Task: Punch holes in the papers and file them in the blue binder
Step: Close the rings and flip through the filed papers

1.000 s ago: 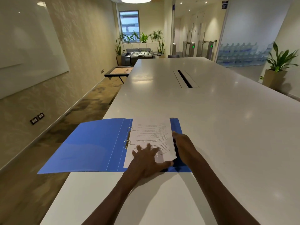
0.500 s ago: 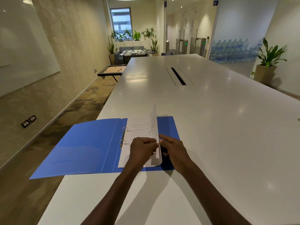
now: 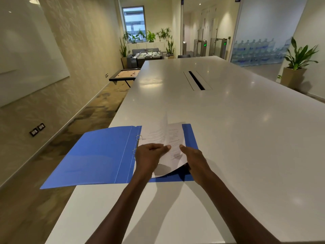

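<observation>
The blue binder (image 3: pixel 98 155) lies open on the near left part of the white table (image 3: pixel 237 138), its left cover hanging past the table edge. A stack of printed papers (image 3: pixel 174 138) sits on its metal rings (image 3: pixel 138 138). My left hand (image 3: pixel 149 155) pinches the upper sheets, which stand lifted and curled. My right hand (image 3: pixel 193 156) grips the lower right corner of the sheets underneath. No hole punch is in sight.
A cable slot (image 3: pixel 197 80) runs along the table's middle. Left of the table is carpeted floor, with a low game table (image 3: pixel 124 75) further back. A potted plant (image 3: pixel 297 67) stands at the right wall.
A second ago my left hand lay flat on the stack. Since then it has pinched the upper sheets and lifted them toward the rings, and my right hand has taken the sheets below.
</observation>
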A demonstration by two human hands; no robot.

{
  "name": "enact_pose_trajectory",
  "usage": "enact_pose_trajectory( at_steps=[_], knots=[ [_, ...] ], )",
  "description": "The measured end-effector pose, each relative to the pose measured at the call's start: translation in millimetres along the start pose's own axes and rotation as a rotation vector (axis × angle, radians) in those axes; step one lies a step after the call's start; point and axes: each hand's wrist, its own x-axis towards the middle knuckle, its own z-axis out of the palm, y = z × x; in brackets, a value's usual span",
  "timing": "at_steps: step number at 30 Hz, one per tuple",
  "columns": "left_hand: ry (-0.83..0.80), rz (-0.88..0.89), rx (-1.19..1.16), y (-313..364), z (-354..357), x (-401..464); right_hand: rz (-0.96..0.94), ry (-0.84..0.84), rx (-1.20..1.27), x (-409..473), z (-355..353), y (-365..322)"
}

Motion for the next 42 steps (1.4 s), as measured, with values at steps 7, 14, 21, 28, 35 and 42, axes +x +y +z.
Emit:
enact_pose_trajectory(
  at_steps=[7, 14, 21, 28, 35, 42],
  knots=[
    [0.19, 0.084, -0.075, 39.1, -67.6, 22.4, 0.082, -0.006, -0.032, 7.5, -4.2, -2.7],
    [0.415, 0.123, -0.092, 48.5, -143.1, 39.9, 0.058, -0.022, -0.077, 12.3, -3.4, 0.2],
    [0.609, 0.015, -0.04, 15.6, -181.0, 42.3, 0.042, -0.001, -0.11, 12.5, -2.5, 2.1],
    [0.632, -0.159, 0.133, -37.4, -210.4, 46.4, 0.055, -0.013, -0.121, 11.1, -1.7, 1.2],
    [0.64, -0.208, 0.511, -57.2, -198.4, 33.4, 0.059, -0.017, -0.082, 11.6, -0.7, 0.8],
    [0.498, 0.017, 0.499, -33.8, -147.8, 43.1, 0.093, -0.01, 0.134, 6.1, 4.9, -9.9]
  ],
)
